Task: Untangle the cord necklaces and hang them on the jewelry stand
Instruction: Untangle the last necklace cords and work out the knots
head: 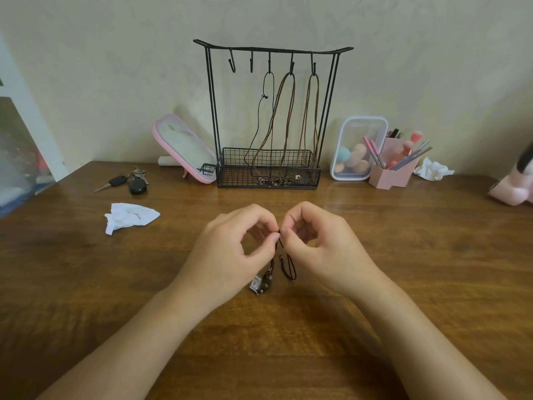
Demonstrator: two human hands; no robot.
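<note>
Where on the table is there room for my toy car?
The biggest bare table patch lies right of the right hand, in front of the pink brush holder. Another lies left of the left hand, nearer than the white tissue. It is crowded along the wall (keys, mirror, jewelry stand, clear box) and around the cord necklace both hands pinch.

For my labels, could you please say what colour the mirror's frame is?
The mirror frame is pink; head view.
</note>
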